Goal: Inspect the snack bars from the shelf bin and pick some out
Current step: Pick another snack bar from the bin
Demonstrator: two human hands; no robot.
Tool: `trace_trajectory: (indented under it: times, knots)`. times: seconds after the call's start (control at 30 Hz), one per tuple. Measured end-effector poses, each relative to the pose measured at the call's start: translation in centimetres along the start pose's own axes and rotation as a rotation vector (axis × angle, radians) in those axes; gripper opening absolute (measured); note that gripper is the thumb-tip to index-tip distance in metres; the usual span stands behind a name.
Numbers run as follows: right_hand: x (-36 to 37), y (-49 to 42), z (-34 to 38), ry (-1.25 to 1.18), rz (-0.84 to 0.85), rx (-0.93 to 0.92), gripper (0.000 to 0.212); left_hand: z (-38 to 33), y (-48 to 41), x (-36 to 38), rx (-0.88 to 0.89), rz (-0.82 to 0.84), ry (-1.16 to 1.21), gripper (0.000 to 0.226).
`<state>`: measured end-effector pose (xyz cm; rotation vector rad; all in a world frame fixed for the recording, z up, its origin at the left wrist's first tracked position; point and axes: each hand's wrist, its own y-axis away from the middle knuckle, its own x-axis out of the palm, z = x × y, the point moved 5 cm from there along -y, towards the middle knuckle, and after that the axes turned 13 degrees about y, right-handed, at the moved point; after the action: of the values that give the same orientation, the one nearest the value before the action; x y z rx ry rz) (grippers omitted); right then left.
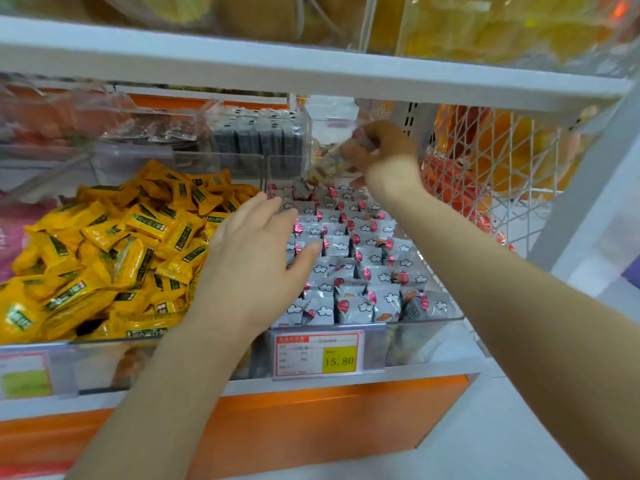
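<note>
The white metal shelf (311, 74) carried a clear plastic bin (422, 337) filled with small grey cloud-printed snack packets (363, 271), beside a loose heap of yellow wrapped bars (121, 244). The left hand (256, 258) hovered flat over the grey packets, fingers straight and holding nothing. The right hand (384, 150) reached to the back of the bin, fingers curled around a pale, clear-wrapped snack bar (327, 166), blurred, held just above the packets. The hold looked like a light fingertip pinch on slippery film, so the bar could slip back into the bin. The left hand, sweeping low, might nudge packets over the front wall above the yellow-and-red price label (318, 355)
</note>
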<state>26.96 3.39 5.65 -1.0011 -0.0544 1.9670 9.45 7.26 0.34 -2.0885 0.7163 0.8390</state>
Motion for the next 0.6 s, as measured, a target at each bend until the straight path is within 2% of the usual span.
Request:
trace_trajectory:
  times: [0.03, 0.1, 0.13, 0.2, 0.27, 0.37, 0.47, 0.53, 0.6]
  knots:
    - [0.6, -0.8, 0.6, 0.088, 0.005, -0.056, 0.01, 0.0, 0.0, 0.0, 0.005, -0.006, 0.017, 0.055]
    - [1.9, -2.3, 1.2, 0.297, 0.034, -0.17, 0.033, 0.1, 0.0, 0.1, 0.016, -0.013, 0.036, 0.052]
    - [2.6, -2.8, 1.4, 0.382, 0.057, -0.212, 0.037, 0.2, 0.0, 0.1, 0.018, -0.015, 0.042, 0.05]
    - [3.8, -3.6, 1.7, 0.488, 0.119, -0.287, 0.028, 0.2, 0.1, 0.2, 0.018, -0.013, 0.05, 0.048]
    - [4.9, -4.1, 1.6, 0.518, 0.198, -0.335, 0.006, 0.3, 0.1, 0.2, 0.02, -0.016, 0.057, 0.045]
    - [6.7, -3.8, 1.0, 0.559, 0.343, -0.375, 0.01, 0.3, 0.1, 0.3, 0.023, -0.02, 0.07, 0.042]
    - [8.4, -3.8, -0.1, 0.707, 0.445, -0.408, 0.017, 0.4, 0.1, 0.3, 0.019, -0.025, 0.1, 0.041]
    - [8.4, -4.3, -0.4, 0.682, 0.425, -0.389, 0.022, 0.4, 0.1, 0.4, 0.019, -0.028, 0.116, 0.041]
    - [7.8, -5.2, -0.1, 0.623, 0.299, -0.39, 0.023, 0.4, 0.1, 0.4, 0.022, -0.035, 0.121, 0.041]
